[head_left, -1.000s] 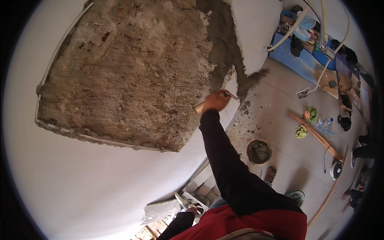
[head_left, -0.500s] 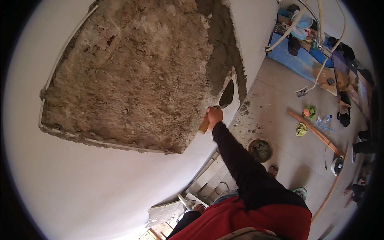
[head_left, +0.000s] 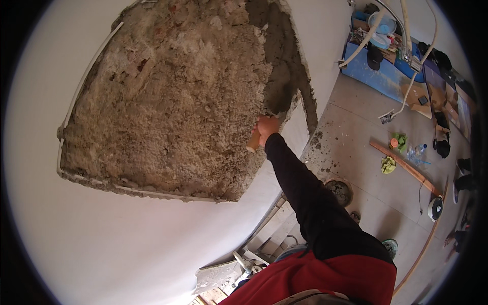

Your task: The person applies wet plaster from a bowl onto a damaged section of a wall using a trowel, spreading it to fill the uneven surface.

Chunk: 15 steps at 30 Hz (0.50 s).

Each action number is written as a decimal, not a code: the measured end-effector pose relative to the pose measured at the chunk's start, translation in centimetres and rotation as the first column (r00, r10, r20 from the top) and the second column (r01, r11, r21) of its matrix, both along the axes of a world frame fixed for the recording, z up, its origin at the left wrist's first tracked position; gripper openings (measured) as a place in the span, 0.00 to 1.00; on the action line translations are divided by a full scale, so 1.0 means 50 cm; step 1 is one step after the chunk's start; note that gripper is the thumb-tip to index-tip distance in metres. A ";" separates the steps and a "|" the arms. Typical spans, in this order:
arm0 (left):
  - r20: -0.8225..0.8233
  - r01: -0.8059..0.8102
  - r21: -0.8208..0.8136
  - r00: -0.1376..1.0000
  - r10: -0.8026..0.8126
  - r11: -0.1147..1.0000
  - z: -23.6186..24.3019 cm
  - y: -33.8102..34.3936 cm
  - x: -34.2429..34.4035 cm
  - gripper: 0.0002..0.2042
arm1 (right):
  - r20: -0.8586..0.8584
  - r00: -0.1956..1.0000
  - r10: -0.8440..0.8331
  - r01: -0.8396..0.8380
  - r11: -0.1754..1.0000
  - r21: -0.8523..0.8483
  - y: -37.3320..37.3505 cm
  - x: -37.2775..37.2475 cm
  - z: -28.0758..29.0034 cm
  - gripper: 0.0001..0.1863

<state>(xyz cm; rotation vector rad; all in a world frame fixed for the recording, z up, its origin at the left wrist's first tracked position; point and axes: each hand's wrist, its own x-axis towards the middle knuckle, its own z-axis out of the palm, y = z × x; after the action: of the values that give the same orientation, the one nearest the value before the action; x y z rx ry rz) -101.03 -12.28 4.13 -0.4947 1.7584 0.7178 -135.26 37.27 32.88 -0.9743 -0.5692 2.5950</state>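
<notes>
Nearest is the red top point(head_left: 330, 277), with a dark sleeve point(head_left: 300, 188) reaching from it up to the wall point(head_left: 127, 229). At its end the right hand point(head_left: 268, 128) is closed around the trowel point(head_left: 252, 143), whose wooden handle pokes out below the fist. The trowel is at the lower part of the grey mortar point(head_left: 279, 56) — its blade is hard to tell from that dark strip. The left hand cannot be made out, so I cannot tell its grip.

Left of the mortar spreads a rough brown patch point(head_left: 168, 101), with white wall around it.

Lower down, on the floor point(head_left: 356, 122), a bucket point(head_left: 337, 180) of grey mix sits partly behind the sleeve, and a green shoe point(head_left: 390, 247) shows beyond the red top. Farther right lies a plank point(head_left: 406, 169), with a crumpled yellow-green wrapper point(head_left: 388, 164) on one side and a clear bottle point(head_left: 421, 149) on the other. Farthest — at upper right — a dark cap point(head_left: 374, 58) rests by a blue panel point(head_left: 378, 79).
</notes>
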 end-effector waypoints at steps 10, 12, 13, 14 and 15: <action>0.002 0.011 -0.021 1.000 -0.011 1.000 0.017 0.003 -0.022 0.17 | -0.101 0.991 0.084 -0.076 0.994 0.080 -0.083 0.080 0.093 0.18; 0.000 0.030 -0.023 1.000 -0.030 0.999 0.026 0.012 -0.039 0.17 | -0.290 0.943 0.162 -0.181 0.983 -0.040 -0.047 0.094 0.056 0.10; -0.002 0.041 -0.022 0.999 -0.042 0.999 0.027 0.017 -0.049 0.17 | -0.385 0.904 0.188 -0.239 0.967 -0.090 -0.025 0.104 0.029 0.06; 0.001 0.041 -0.026 0.999 -0.041 0.999 0.029 0.017 -0.049 0.17 | -0.499 0.844 0.198 -0.304 0.942 -0.141 -0.015 0.125 0.018 0.05; 0.005 0.030 -0.034 1.000 -0.029 0.999 0.032 0.009 -0.040 0.17 | -0.608 0.768 0.202 -0.385 0.904 -0.186 -0.019 0.151 0.011 0.04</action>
<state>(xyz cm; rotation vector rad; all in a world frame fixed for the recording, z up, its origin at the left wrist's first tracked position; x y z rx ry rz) -103.01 -11.83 5.73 -0.4919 1.7721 0.6667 -127.73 36.31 33.41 -0.1076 -0.1687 3.1165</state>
